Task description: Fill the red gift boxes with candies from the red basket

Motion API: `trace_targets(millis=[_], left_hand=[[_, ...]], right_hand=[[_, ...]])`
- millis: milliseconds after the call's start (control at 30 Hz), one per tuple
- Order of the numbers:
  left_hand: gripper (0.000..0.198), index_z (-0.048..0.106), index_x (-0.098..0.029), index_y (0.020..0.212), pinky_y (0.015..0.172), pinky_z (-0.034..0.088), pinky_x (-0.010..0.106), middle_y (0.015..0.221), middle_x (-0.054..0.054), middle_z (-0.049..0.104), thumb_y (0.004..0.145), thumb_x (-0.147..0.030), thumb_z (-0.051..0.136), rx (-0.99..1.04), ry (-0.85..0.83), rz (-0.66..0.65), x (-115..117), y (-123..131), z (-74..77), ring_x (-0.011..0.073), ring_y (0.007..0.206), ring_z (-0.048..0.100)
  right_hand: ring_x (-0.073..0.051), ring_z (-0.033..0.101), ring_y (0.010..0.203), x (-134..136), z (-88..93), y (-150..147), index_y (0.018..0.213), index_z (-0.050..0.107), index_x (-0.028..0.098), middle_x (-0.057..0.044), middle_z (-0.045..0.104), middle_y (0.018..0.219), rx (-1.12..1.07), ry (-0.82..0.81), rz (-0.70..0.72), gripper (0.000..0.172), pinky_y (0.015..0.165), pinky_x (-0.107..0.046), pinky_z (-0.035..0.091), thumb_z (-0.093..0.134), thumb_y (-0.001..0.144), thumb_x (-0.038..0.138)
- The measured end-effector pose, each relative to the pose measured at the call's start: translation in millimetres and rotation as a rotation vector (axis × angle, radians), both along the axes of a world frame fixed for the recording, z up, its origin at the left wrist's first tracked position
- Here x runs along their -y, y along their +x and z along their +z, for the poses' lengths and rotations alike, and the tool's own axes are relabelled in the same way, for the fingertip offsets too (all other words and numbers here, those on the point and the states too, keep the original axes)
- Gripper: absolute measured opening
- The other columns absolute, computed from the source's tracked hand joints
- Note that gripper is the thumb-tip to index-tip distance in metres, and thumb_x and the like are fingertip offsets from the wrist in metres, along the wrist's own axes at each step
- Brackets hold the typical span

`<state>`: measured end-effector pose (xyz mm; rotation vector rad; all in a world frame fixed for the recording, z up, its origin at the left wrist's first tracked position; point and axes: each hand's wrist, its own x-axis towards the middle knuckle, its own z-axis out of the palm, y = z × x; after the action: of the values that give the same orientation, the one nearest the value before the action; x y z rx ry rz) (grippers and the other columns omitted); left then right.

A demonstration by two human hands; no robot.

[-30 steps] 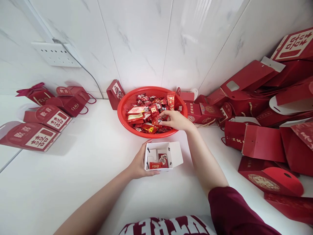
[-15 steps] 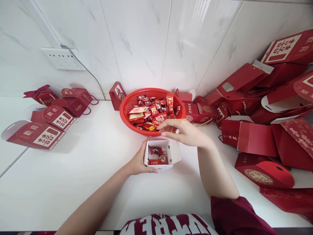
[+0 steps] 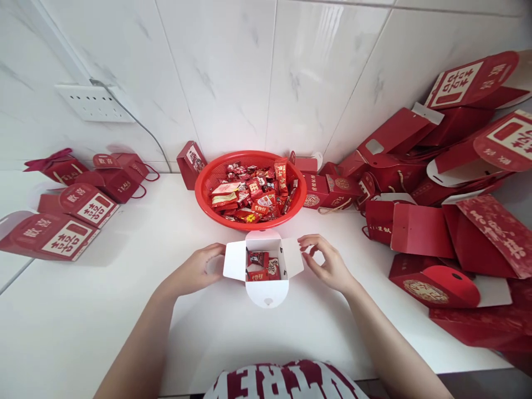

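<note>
My left hand (image 3: 201, 271): unclenched, at one flap (image 3: 235, 261)
My right hand (image 3: 326, 263): likewise, at the opposite flap (image 3: 292, 258)
Box (image 3: 266, 245): spread wide, baring sweets (image 3: 272, 268)
Basket (image 3: 251, 225): near, probably for reach

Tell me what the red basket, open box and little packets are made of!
The red basket looks like slightly shiny plastic, with tiny holes in its wall. The open box seems to be thin card, matt white inside: its flaps fold out. The little packets have shiny, crinkly wrappers, maybe plastic film or foil.
</note>
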<state>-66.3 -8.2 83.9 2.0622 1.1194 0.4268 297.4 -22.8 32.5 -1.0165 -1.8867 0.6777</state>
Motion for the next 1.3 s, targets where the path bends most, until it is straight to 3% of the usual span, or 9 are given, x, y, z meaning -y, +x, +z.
trace_targets(millis=[200,400,533,600,733,867,967,1167,1300], left_hand=[[0.058,0.048,-0.025,0.133,0.107,0.046,0.044,0.135,0.013,0.051,0.081,-0.031,0.074,0.243,0.329,-0.017,12.9,26.6,-6.7,0.0286,0.127,0.052],[0.067,0.051,-0.027,0.137,0.115,0.036,0.052,0.154,0.014,0.029,0.081,-0.059,0.070,0.103,0.354,-0.145,17.0,37.4,-14.8,0.0358,0.141,0.036],[0.079,0.055,-0.023,0.132,0.112,0.039,0.052,0.155,0.017,0.029,0.072,-0.074,0.067,0.144,0.287,-0.158,19.0,41.6,-21.7,0.0388,0.138,0.039],[0.058,0.059,-0.021,0.119,0.111,0.040,0.050,0.154,0.017,0.031,0.080,-0.063,0.068,0.160,0.253,-0.113,21.3,44.4,-24.3,0.0370,0.138,0.040],[0.014,0.056,-0.021,0.102,0.114,0.038,0.048,0.150,0.014,0.036,0.092,-0.031,0.059,0.275,0.228,0.023,25.7,51.6,-28.3,0.0314,0.139,0.040],[0.066,0.029,-0.025,0.146,0.113,0.041,0.049,0.157,0.016,0.025,0.088,-0.023,0.060,0.449,0.133,0.064,27.7,57.7,-31.6,0.0306,0.142,0.038],[0.084,0.010,-0.026,0.156,0.113,0.042,0.047,0.158,0.017,0.028,0.087,-0.022,0.058,0.437,0.063,0.024,28.3,57.8,-33.1,0.0296,0.139,0.042],[0.044,0.056,-0.025,0.133,0.113,0.041,0.048,0.144,0.013,0.046,0.091,-0.034,0.059,0.288,0.241,-0.101,27.4,49.8,-29.5,0.0311,0.133,0.048],[0.075,0.050,-0.029,0.145,0.114,0.038,0.053,0.154,0.015,0.036,0.079,-0.057,0.072,0.088,0.297,-0.181,33.0,52.5,-18.3,0.0380,0.138,0.041]], right_hand=[[-0.032,0.031,0.145,11.0,6.1,-16.3,0.150,0.031,0.028,-0.016,0.028,0.157,0.164,0.026,0.256,0.085,0.112,-0.051,0.041,0.078,0.080,0.040],[-0.036,0.015,0.151,18.2,4.6,-33.4,0.127,0.059,0.024,-0.012,0.019,0.164,0.185,0.039,0.216,0.059,0.120,-0.056,0.027,0.079,0.077,0.048],[-0.033,0.023,0.150,25.5,3.1,-52.4,0.086,0.064,0.020,-0.010,0.027,0.162,-0.018,-0.073,0.083,0.021,0.118,-0.053,0.029,0.065,0.091,0.040],[-0.031,0.034,0.146,29.9,2.3,-62.9,0.096,0.062,0.021,-0.012,0.028,0.161,-0.130,-0.168,0.006,0.017,0.113,-0.049,0.038,0.063,0.093,0.037],[-0.027,0.053,0.129,35.3,-2.1,-75.7,0.152,0.025,0.027,-0.018,0.029,0.159,-0.257,-0.263,-0.079,0.078,0.100,-0.043,0.052,0.068,0.088,0.038],[-0.024,0.060,0.113,39.0,-5.0,-76.5,0.158,0.007,0.027,-0.014,0.054,0.137,-0.263,-0.279,-0.052,0.095,0.098,-0.044,0.051,0.069,0.087,0.034],[-0.025,0.059,0.114,40.4,-2.6,-72.6,0.154,0.026,0.029,-0.012,0.057,0.131,-0.220,-0.178,-0.014,0.078,0.097,-0.044,0.051,0.068,0.088,0.031],[-0.026,0.057,0.116,33.4,-2.7,-62.7,0.119,0.065,0.028,-0.011,0.057,0.126,-0.021,0.111,0.028,0.026,0.093,-0.043,0.053,0.057,0.095,0.023],[-0.026,0.057,0.116,31.7,-5.4,-61.7,0.118,0.066,0.028,-0.011,0.057,0.127,0.050,0.186,0.036,0.027,0.090,-0.044,0.055,0.051,0.098,0.019]])
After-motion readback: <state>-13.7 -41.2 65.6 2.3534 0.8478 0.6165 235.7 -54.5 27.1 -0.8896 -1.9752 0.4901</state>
